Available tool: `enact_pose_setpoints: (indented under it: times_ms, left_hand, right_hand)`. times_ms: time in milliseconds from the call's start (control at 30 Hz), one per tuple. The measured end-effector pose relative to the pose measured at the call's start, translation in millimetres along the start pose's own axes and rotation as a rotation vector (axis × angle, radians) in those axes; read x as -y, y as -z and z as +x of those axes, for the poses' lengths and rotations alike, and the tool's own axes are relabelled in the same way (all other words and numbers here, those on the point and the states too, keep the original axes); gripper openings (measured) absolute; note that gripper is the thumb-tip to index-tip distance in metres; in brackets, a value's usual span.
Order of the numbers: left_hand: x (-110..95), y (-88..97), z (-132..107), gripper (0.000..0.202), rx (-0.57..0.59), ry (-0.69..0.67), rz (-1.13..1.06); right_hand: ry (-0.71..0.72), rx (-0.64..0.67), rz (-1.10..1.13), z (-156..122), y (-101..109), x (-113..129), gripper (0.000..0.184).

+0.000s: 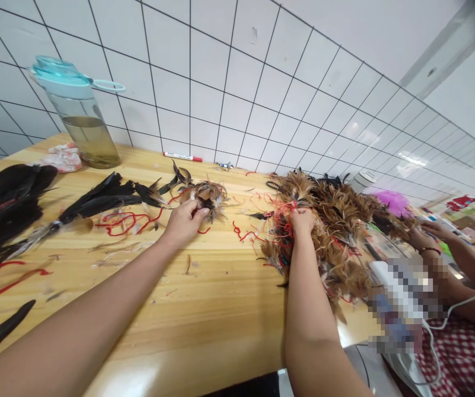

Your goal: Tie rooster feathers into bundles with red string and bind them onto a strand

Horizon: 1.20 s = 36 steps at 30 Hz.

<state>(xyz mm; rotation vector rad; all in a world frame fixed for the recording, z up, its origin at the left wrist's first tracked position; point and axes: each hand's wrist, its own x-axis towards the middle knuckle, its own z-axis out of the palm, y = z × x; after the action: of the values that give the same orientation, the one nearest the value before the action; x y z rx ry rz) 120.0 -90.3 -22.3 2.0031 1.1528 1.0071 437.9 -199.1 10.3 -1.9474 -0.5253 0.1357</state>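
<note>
My left hand [184, 221] is closed in a pinch at a small tuft of brown and dark feathers [214, 193] on the wooden table. Reaching into a large pile of brown feather bunches [336, 207], my right hand [303, 221] has its fingers closed at a bunch bound with red cord [293, 205]; the fingertips are partly hidden. Tangled red string [125, 221] lies left of my left hand, beside a bundle of long black feathers [100, 197].
A bottle with a turquoise lid [90, 127] stands at the back left beside crumpled tissue [62, 158]. Black feathers [9, 193] cover the left end. A red-and-white marker [182, 157] lies by the tiled wall. Another person's hands [425, 240] are at the right, near a pink fluffy thing [391, 203].
</note>
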Motion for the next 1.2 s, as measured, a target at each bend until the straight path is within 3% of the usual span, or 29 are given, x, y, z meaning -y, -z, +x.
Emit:
enact_pose_setpoints:
  times_ms: [167,233,300,367,433,533,667,767,867,967,1100,1200]
  left_hand:
    - [0,0.5,0,0.024,-0.015,-0.007,-0.014]
    - [0,0.0,0,0.024,-0.021,-0.010,-0.023]
    - [1,-0.8,1,0.024,-0.029,-0.012,-0.026]
    - [1,-1.5,1,0.024,-0.035,-0.013,-0.025]
    - [2,-1.8,2,0.023,-0.040,-0.012,-0.027]
    - [3,-1.3,2,0.022,-0.045,-0.009,-0.032]
    - [3,-0.2,3,0.021,-0.043,-0.008,-0.037]
    - [4,0.0,4,0.020,-0.040,-0.006,-0.045]
    - [5,0.2,5,0.020,-0.043,-0.010,-0.042]
    - [7,0.7,7,0.020,-0.053,-0.007,-0.030]
    - [9,1.0,9,0.022,-0.069,-0.014,-0.026]
    - [10,0.8,9,0.022,-0.074,-0.020,-0.026]
  right_hand:
    - [0.132,-0.360,-0.063,-11,13,28,0.015]
    - [0.204,-0.396,-0.062,-15,19,38,0.013]
    - [0.259,-0.202,-0.147,-18,25,48,0.005]
    - [0.283,0.086,-0.349,-22,32,56,0.016]
    - [0.285,0.239,-0.572,-30,37,64,0.024]
    - [0.281,0.243,-0.768,-45,45,74,0.031]
    - [0.252,0.289,-0.803,-66,60,83,0.035]
    - [0.296,0.374,-0.643,-78,74,88,0.038]
    - [0.296,0.553,-0.362,-87,96,96,0.044]
    - [0.203,0.633,-0.347,-93,128,107,0.056]
    - [0.275,0.529,-0.455,-88,164,120,0.052]
    - [0.316,0.377,-0.606,-64,162,132,0.038]
